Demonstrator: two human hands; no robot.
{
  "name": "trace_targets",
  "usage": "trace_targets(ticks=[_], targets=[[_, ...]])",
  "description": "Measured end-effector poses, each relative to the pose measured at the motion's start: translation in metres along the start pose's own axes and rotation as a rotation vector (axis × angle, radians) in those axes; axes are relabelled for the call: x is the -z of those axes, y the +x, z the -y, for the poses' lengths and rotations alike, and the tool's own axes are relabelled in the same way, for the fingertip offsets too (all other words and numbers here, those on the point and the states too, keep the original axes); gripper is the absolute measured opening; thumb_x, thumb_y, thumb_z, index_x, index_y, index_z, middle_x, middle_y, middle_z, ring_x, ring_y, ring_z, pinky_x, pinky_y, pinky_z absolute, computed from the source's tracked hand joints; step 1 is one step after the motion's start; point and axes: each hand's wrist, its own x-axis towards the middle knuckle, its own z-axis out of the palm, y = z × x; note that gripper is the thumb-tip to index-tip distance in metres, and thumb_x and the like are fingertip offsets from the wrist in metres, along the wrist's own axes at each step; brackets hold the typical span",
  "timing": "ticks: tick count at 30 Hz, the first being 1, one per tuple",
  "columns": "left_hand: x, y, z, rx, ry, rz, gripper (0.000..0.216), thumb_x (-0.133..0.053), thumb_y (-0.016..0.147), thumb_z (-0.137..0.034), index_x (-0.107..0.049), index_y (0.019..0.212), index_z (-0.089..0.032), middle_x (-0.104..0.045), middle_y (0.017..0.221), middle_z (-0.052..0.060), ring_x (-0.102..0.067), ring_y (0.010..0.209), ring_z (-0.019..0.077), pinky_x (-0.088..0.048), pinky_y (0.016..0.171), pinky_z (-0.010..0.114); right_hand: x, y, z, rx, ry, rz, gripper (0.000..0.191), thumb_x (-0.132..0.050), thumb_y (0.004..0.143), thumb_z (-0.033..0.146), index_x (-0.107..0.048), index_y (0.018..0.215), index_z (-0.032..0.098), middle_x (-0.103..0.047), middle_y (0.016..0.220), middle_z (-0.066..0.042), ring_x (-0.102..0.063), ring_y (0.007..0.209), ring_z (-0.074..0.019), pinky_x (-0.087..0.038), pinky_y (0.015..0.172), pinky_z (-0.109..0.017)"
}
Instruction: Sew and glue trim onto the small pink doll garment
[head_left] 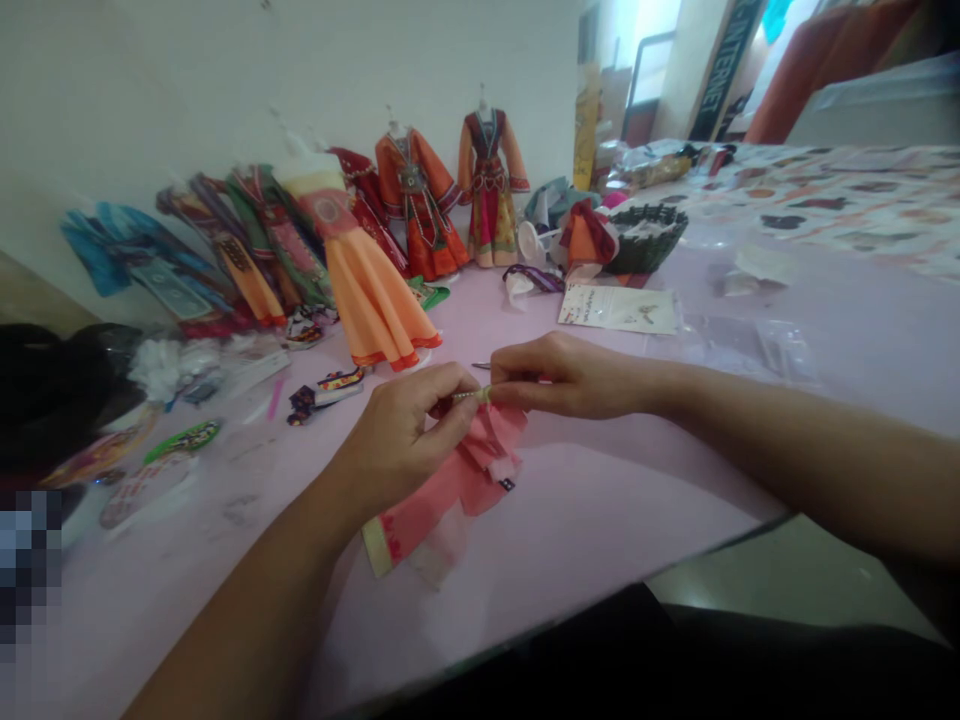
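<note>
Both my hands meet over a small pink doll garment (442, 484) with a cream-and-red trimmed end, lying partly on the table. My left hand (420, 420) pinches its upper edge, where a narrow pale strip shows between thumb and finger. Right beside it, my right hand (547, 375) is closed on the same edge, by a bit of yellow-green trim. A thin dark metal tip (481, 366) sticks out by my right fingers; the rest of it is hidden. Just beyond my left hand stands a doll form in an orange skirt (379, 295).
Several dressed doll forms, one in an orange-red robe (420, 205), line the wall. Right of them are a dark green basket (649, 240) and a printed card (619, 308). Trim pieces (326, 393), plastic bags and a pink stick (276, 398) lie left. A person's dark hair (52, 400) shows at the left edge.
</note>
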Motion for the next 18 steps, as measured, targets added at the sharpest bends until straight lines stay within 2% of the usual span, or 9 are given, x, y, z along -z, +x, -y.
trace_targets(ticks=[18], targets=[[0.0008, -0.0013, 0.002, 0.021, 0.019, 0.011, 0.015, -0.054, 0.098, -0.024, -0.067, 0.09, -0.022, -0.065, 0.078, -0.002, -0.058, 0.072, 0.0141, -0.043, 0.066, 0.028, -0.0011, -0.0002, -0.0011, -0.009, -0.012, 0.005, 0.03, -0.052, 0.103, 0.033, -0.054, 0.078, 0.017, -0.051, 0.067, 0.004, -0.041, 0.06, -0.0083, -0.034, 0.061, -0.024]])
